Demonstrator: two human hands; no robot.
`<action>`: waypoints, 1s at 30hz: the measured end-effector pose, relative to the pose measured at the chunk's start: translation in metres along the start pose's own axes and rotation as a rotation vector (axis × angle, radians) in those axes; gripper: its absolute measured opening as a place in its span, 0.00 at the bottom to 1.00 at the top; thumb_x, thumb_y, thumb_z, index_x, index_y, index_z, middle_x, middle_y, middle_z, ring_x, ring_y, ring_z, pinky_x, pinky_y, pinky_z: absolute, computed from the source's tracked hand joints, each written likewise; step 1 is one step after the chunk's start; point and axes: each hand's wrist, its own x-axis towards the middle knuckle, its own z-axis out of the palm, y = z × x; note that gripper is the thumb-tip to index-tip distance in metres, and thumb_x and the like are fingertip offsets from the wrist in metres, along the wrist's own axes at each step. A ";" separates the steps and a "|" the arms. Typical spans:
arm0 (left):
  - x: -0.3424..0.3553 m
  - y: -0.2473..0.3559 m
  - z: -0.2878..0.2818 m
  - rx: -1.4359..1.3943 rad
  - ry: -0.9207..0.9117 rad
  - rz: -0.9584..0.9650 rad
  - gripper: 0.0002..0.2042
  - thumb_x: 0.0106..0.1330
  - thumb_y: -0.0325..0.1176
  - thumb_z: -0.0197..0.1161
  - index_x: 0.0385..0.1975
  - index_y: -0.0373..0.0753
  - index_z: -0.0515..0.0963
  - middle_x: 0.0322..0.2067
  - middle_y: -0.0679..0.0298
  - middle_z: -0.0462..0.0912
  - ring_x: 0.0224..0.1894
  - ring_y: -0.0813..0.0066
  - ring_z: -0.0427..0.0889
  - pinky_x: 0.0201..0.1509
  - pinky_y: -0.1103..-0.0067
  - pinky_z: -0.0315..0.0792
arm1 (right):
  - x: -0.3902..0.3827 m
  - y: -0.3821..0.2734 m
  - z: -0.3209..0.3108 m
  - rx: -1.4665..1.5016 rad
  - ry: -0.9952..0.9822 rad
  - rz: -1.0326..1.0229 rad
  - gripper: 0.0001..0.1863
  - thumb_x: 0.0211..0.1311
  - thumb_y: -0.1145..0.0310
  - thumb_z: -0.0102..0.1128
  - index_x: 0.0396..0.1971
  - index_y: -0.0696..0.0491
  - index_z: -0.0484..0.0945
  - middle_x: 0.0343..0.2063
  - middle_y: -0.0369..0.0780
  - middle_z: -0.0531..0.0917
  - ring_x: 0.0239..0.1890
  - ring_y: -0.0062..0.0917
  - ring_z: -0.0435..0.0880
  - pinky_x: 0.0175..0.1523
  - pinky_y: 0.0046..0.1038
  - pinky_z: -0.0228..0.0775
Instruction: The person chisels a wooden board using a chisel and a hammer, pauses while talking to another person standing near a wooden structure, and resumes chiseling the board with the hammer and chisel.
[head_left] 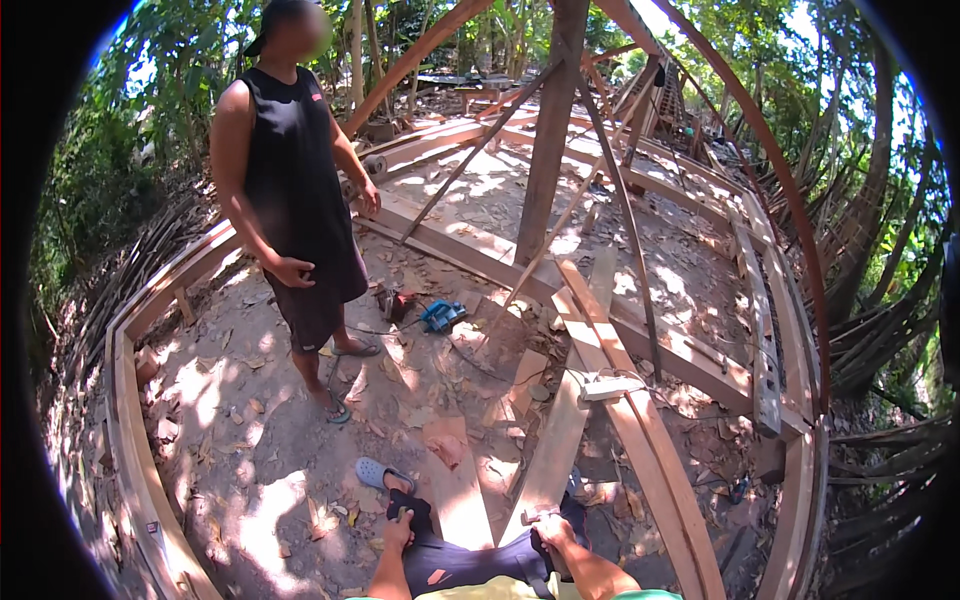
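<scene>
My left hand (pixel 398 530) rests at my left knee with its fingers curled against the dark trousers (pixel 455 560). What it holds, if anything, is hidden. Over my other knee, my right hand (pixel 550 530) is also curled closed; its grip cannot be made out. A wide plank (pixel 550 460) runs away from between my legs, and a shorter board (pixel 462 500) lies to its left. Long beams (pixel 650 470) pass to the right of my right hand, with a small pale block-like object (pixel 610 387) on top.
A person (pixel 300 170) in dark sleeveless clothes stands at the left, arms lowered. Near their feet lie a blue power tool (pixel 443 316) and a red one (pixel 396 303) with cords. A timber frame (pixel 140 430) surrounds the leaf-strewn ground. A braced post (pixel 553 150) rises ahead.
</scene>
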 end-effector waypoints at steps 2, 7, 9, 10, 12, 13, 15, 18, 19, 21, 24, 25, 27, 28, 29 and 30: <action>0.003 -0.008 -0.012 -0.011 0.013 -0.011 0.27 0.66 0.55 0.65 0.33 0.28 0.79 0.15 0.60 0.79 0.14 0.72 0.78 0.18 0.76 0.72 | 0.013 0.004 0.005 0.080 -0.035 0.005 0.15 0.73 0.57 0.54 0.54 0.44 0.79 0.16 0.35 0.81 0.09 0.27 0.77 0.11 0.30 0.72; -0.004 -0.002 -0.006 -0.067 0.010 -0.014 0.26 0.65 0.54 0.66 0.33 0.30 0.79 0.14 0.60 0.78 0.13 0.72 0.77 0.17 0.77 0.71 | 0.041 0.047 0.009 -0.063 -0.013 -0.184 0.22 0.68 0.48 0.56 0.52 0.47 0.79 0.24 0.38 0.86 0.14 0.28 0.81 0.18 0.33 0.76; -0.005 0.007 0.001 -0.049 -0.008 -0.008 0.25 0.65 0.54 0.66 0.33 0.31 0.78 0.14 0.61 0.77 0.13 0.72 0.76 0.16 0.77 0.71 | 0.057 0.064 -0.009 0.275 -0.178 -0.296 0.21 0.68 0.49 0.56 0.52 0.47 0.79 0.25 0.38 0.86 0.13 0.25 0.81 0.16 0.29 0.75; -0.005 0.007 0.001 -0.045 -0.008 -0.008 0.25 0.65 0.54 0.66 0.33 0.31 0.78 0.14 0.61 0.77 0.13 0.72 0.76 0.16 0.77 0.71 | 0.058 0.066 -0.008 0.279 -0.179 -0.296 0.21 0.68 0.49 0.56 0.52 0.47 0.79 0.25 0.38 0.86 0.13 0.25 0.81 0.16 0.29 0.75; -0.004 0.013 0.009 -0.050 -0.031 -0.001 0.25 0.65 0.53 0.66 0.32 0.31 0.78 0.14 0.60 0.78 0.12 0.72 0.76 0.16 0.77 0.71 | 0.057 0.073 -0.014 0.334 -0.125 -0.132 0.21 0.67 0.49 0.56 0.52 0.47 0.78 0.26 0.39 0.87 0.13 0.26 0.81 0.15 0.29 0.75; -0.002 0.013 0.008 -0.048 -0.026 0.005 0.25 0.65 0.53 0.66 0.32 0.31 0.78 0.14 0.60 0.78 0.12 0.72 0.76 0.16 0.77 0.71 | 0.055 0.066 -0.013 0.338 -0.127 -0.138 0.21 0.67 0.49 0.56 0.52 0.47 0.78 0.26 0.39 0.87 0.13 0.26 0.81 0.15 0.29 0.75; 0.004 -0.001 -0.004 -0.021 -0.009 -0.027 0.26 0.65 0.54 0.66 0.34 0.30 0.78 0.14 0.60 0.78 0.12 0.72 0.76 0.16 0.77 0.70 | 0.041 0.038 -0.002 0.149 -0.113 -0.124 0.20 0.67 0.49 0.56 0.51 0.46 0.79 0.28 0.40 0.87 0.15 0.26 0.82 0.18 0.30 0.77; -0.004 -0.050 -0.044 -0.041 0.094 -0.056 0.27 0.65 0.56 0.65 0.33 0.31 0.78 0.14 0.60 0.78 0.13 0.73 0.77 0.16 0.76 0.71 | -0.005 -0.035 0.056 -0.507 -0.008 -0.027 0.20 0.67 0.48 0.57 0.50 0.46 0.80 0.29 0.40 0.87 0.18 0.25 0.84 0.24 0.30 0.80; -0.002 -0.028 -0.025 -0.040 0.044 -0.023 0.27 0.65 0.56 0.65 0.33 0.31 0.78 0.14 0.60 0.78 0.13 0.73 0.77 0.16 0.76 0.71 | 0.007 -0.015 0.030 -0.385 -0.003 -0.082 0.22 0.70 0.50 0.52 0.55 0.50 0.76 0.31 0.43 0.87 0.18 0.31 0.84 0.23 0.34 0.81; 0.004 0.025 0.023 -0.048 -0.093 0.055 0.29 0.65 0.60 0.63 0.33 0.31 0.78 0.15 0.60 0.78 0.13 0.73 0.77 0.16 0.76 0.71 | 0.044 0.039 -0.040 -0.149 0.028 -0.203 0.27 0.76 0.55 0.41 0.64 0.58 0.66 0.36 0.50 0.86 0.18 0.42 0.84 0.21 0.42 0.82; -0.002 0.008 -0.005 -0.078 -0.038 -0.024 0.28 0.66 0.61 0.62 0.34 0.34 0.80 0.15 0.60 0.78 0.14 0.73 0.76 0.17 0.75 0.71 | 0.023 0.020 -0.011 0.169 -0.123 -0.240 0.21 0.75 0.56 0.48 0.54 0.57 0.76 0.26 0.44 0.86 0.11 0.34 0.80 0.13 0.35 0.76; -0.005 -0.003 -0.019 -0.074 -0.008 -0.041 0.28 0.66 0.61 0.62 0.34 0.34 0.80 0.15 0.60 0.78 0.14 0.73 0.76 0.17 0.75 0.71 | 0.005 0.003 0.006 0.171 -0.157 -0.237 0.21 0.75 0.56 0.48 0.54 0.57 0.76 0.26 0.44 0.86 0.11 0.34 0.80 0.13 0.35 0.76; -0.007 -0.010 -0.035 -0.148 0.054 -0.143 0.30 0.68 0.63 0.57 0.35 0.35 0.81 0.14 0.63 0.77 0.12 0.75 0.73 0.16 0.77 0.69 | -0.023 -0.029 0.025 -0.369 0.090 -0.046 0.23 0.66 0.46 0.58 0.52 0.47 0.80 0.31 0.37 0.88 0.16 0.25 0.82 0.25 0.30 0.79; -0.003 0.018 -0.007 -0.140 -0.019 -0.102 0.30 0.68 0.63 0.57 0.35 0.35 0.81 0.14 0.63 0.77 0.12 0.75 0.73 0.16 0.77 0.69 | -0.019 -0.004 -0.012 -0.044 0.074 -0.032 0.23 0.67 0.46 0.58 0.51 0.47 0.81 0.28 0.36 0.88 0.14 0.24 0.80 0.22 0.30 0.78; -0.003 0.013 -0.022 -0.200 -0.002 -0.078 0.29 0.69 0.63 0.56 0.34 0.37 0.81 0.14 0.64 0.76 0.12 0.76 0.72 0.16 0.77 0.68 | -0.031 -0.020 0.000 -0.138 0.095 -0.060 0.23 0.67 0.46 0.58 0.51 0.47 0.81 0.27 0.36 0.88 0.13 0.24 0.80 0.21 0.29 0.78; -0.003 0.006 -0.037 -0.257 0.017 -0.054 0.29 0.70 0.64 0.54 0.33 0.38 0.82 0.14 0.65 0.74 0.12 0.77 0.71 0.15 0.78 0.67 | -0.045 -0.036 0.011 -0.229 0.114 -0.089 0.22 0.67 0.47 0.58 0.51 0.47 0.81 0.26 0.37 0.87 0.13 0.24 0.80 0.21 0.29 0.78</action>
